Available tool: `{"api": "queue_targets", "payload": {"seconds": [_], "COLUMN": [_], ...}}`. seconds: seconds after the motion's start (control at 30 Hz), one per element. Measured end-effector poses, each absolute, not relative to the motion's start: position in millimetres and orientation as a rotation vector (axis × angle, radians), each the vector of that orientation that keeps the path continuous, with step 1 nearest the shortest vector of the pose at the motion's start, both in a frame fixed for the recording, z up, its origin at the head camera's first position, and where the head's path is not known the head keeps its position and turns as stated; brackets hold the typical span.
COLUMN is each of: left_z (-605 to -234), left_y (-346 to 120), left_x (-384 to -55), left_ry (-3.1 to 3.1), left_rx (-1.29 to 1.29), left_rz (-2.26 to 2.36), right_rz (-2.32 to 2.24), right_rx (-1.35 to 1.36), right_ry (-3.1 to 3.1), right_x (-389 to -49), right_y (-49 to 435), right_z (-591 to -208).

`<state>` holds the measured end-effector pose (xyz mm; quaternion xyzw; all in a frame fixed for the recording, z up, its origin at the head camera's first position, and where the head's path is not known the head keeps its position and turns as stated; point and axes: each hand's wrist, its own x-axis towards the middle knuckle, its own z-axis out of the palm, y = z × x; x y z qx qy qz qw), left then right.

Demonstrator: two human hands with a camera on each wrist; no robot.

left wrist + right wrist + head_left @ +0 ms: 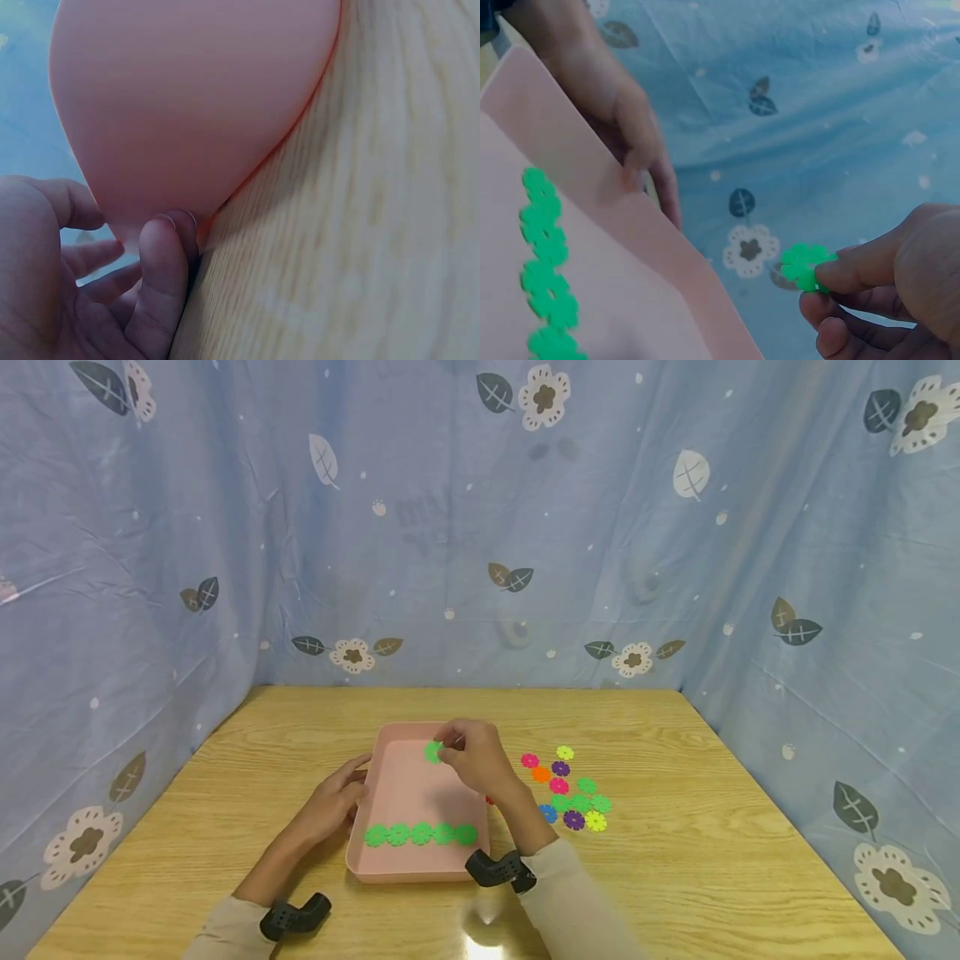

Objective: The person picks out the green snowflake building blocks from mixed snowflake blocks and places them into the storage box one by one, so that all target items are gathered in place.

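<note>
One green disc (pixel 799 264) pinched in right grip (pixel 472 756), left grip (pixel 333 802) relaxed against pink tray (pixel 420 865)

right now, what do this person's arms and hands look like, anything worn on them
Left hand and right hand are bare, without gloves; behind each come a black, bent, wrist-worn device and a pale beige cloth sleeve.

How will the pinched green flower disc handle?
Probably stiff: the green flower disc shows no sag, pinched at its edge by the right hand. Likely light, being thin and notched. Pushed while lying flat, it should slide rather than roll.
</note>
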<state>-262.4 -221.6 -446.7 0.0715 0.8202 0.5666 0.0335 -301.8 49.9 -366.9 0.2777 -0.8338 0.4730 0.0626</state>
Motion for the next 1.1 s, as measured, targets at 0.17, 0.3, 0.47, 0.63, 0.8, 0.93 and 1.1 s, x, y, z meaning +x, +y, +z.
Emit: {"api": "queue_targets", "payload": {"seconds": [0.17,0.3,0.47,0.63,0.8,0.93,1.1], "left_z": [-445.9,-444.3,-443.6,-442.2,-442.1,-443.4,-444.6], "left_y": [-222.4,-222.2,-222.9,-223.0,-222.6,-222.4,-222.4], "left_x": [-261.3,-261.6,-261.8,-261.7,-262.6,-262.8,-262.2], "left_ry": [2.524,2.521,2.513,2.517,2.518,2.506,2.511], "left_rx": [0.22,0.236,0.252,0.243,0.249,0.255,0.255], "left_rz": [1.739,1.745,1.737,1.725,1.732,1.747,1.747], "right_rz": [1.421,1.417,1.389,1.335,1.226,1.15,1.106], "right_rx": [0.907,0.971,0.996,0.98,1.012,1.039,1.046], "right_ry": [-2.54,-2.541,-2.598,-2.695,-2.788,-2.832,-2.848], "right_x": [-299.7,-298.4,-295.0,-290.1,-285.5,-283.1,-281.5], "right_y": [34.5,23.6,11.6,1.3,-7.5,-12.6,-17.4], "right_z": [-369.4,-371.0,-374.3,-378.9,-385.1,-390.2,-400.0]}}
